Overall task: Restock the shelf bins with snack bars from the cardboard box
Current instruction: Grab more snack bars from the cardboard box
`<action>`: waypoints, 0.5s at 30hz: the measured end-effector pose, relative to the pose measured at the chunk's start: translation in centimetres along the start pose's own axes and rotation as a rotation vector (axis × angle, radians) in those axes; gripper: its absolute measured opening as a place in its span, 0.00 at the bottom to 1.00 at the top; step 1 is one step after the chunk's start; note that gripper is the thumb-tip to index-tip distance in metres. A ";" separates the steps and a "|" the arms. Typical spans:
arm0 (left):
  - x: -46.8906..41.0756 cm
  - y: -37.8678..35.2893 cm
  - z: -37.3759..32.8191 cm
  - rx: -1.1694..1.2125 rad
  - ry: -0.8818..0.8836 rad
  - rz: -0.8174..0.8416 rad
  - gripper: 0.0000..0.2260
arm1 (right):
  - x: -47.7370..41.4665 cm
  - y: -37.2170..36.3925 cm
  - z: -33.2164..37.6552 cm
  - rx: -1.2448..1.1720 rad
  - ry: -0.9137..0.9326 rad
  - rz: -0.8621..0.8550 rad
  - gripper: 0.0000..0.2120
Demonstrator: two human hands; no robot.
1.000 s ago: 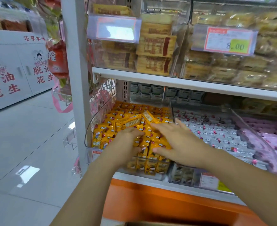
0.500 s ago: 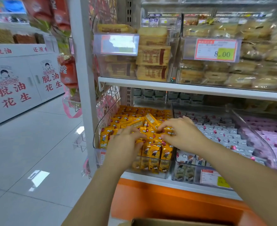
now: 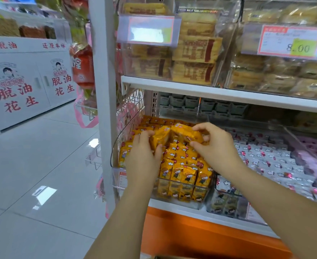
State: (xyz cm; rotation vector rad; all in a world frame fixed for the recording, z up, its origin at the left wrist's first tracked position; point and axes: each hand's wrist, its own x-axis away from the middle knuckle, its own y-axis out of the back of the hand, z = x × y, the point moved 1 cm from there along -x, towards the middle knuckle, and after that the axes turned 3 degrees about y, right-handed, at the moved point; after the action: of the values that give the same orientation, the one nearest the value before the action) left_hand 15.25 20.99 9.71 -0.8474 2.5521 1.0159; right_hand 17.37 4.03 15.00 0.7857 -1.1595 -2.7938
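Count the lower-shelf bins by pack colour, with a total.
yellow-pack bin: 1
white-pack bin: 1
pink-pack bin: 1
Total: 3

yellow-bar bin [image 3: 120, 133]: clear hard plastic, glossy, glare streaks on its side wall. yellow bars [image 3: 183, 174] in the bin: thin printed film, shiny, creased. silver-white packs [image 3: 266, 157] right of the bin: same sort of film, duller sheen. shelf board [image 3: 210, 91] above the bin: white, smooth, looks like painted metal. price tag [image 3: 286, 41] above and right of the bin: printed paper behind a clear plastic sleeve. upright post [image 3: 103, 90] left of the bin: white, matt, smooth. base panel [image 3: 191, 238] below the bin: orange, smooth, satin. floor [image 3: 42, 165] left of the bin: pale tile, polished, mirrors bright patches.
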 end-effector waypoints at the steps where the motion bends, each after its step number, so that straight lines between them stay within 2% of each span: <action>1: 0.1 0.3 -0.4 0.055 -0.021 -0.030 0.15 | 0.5 0.1 0.1 -0.130 -0.044 -0.019 0.15; 5: 0.6 2.4 -1.7 0.218 -0.111 -0.061 0.13 | 2.1 1.1 1.0 -0.499 -0.190 -0.068 0.13; 9: 1.6 5.0 -2.7 0.312 -0.160 -0.008 0.14 | 3.1 2.4 2.5 -0.803 -0.311 0.004 0.12; 12: 3.0 6.1 -3.1 0.356 -0.119 0.034 0.11 | 4.2 3.3 3.4 -0.823 -0.359 0.058 0.10; 15: 5.0 6.7 -2.9 0.567 0.064 0.072 0.08 | 5.5 3.4 3.8 -0.716 -0.341 0.066 0.10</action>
State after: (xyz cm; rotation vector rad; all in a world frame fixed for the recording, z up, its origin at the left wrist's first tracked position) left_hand 7.14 20.75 13.20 -0.6329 2.7185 0.2428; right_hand 10.21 2.96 17.12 0.2065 -0.1203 -3.0074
